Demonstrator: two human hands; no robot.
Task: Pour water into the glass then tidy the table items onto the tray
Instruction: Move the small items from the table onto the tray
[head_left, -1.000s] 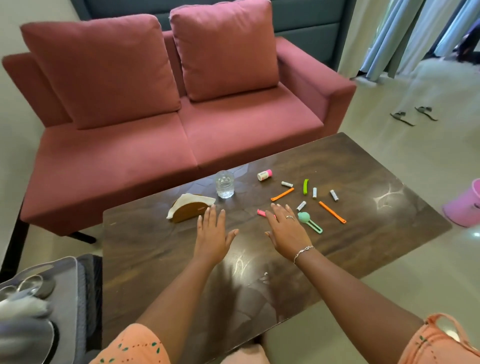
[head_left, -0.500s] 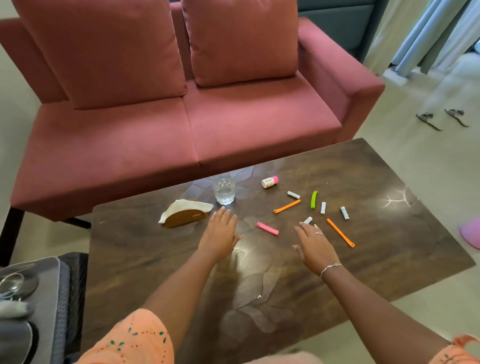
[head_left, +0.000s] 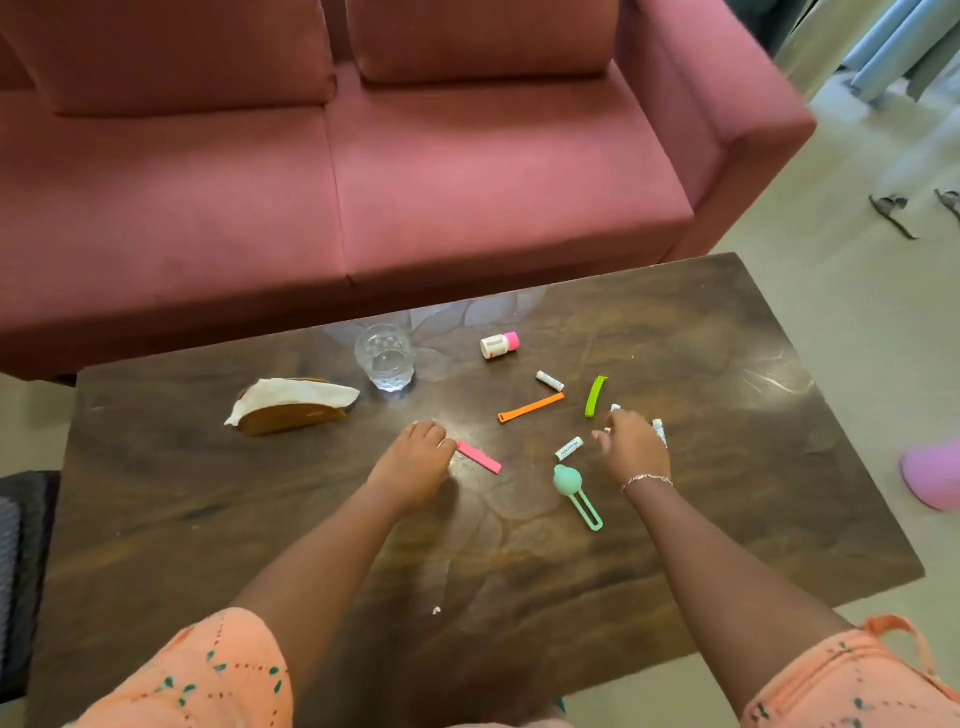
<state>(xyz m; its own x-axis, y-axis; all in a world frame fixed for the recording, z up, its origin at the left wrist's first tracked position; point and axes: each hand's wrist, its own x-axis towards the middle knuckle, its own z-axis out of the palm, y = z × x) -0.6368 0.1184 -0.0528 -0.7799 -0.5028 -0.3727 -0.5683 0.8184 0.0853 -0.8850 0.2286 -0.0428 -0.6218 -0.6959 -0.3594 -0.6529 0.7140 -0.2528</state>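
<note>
Glass (head_left: 385, 358): clear, dimpled, upright at the far side of the table (head_left: 727, 519), just right of the napkin holder (head_left: 291, 408).
Pink strip (head_left: 479, 457): flat; long axis runs from far-left to near-right.
Orange strip (head_left: 531, 408): slim; runs from near-left to far-right.
Green clip (head_left: 596, 396): curved, almost pointing straight away.
Teal tool (head_left: 576, 493): round head far-left, looped handle pointing near-right.
Bottle (head_left: 500, 345): white, on its side, pink cap to the right.
Left hand (head_left: 415, 462): fingers curled down, touching the pink strip's far-left end; whether it pinches it, cannot tell.
Right hand (head_left: 634, 452): fingers curled over small white cylinders (head_left: 569, 448); grip unclear.
</note>
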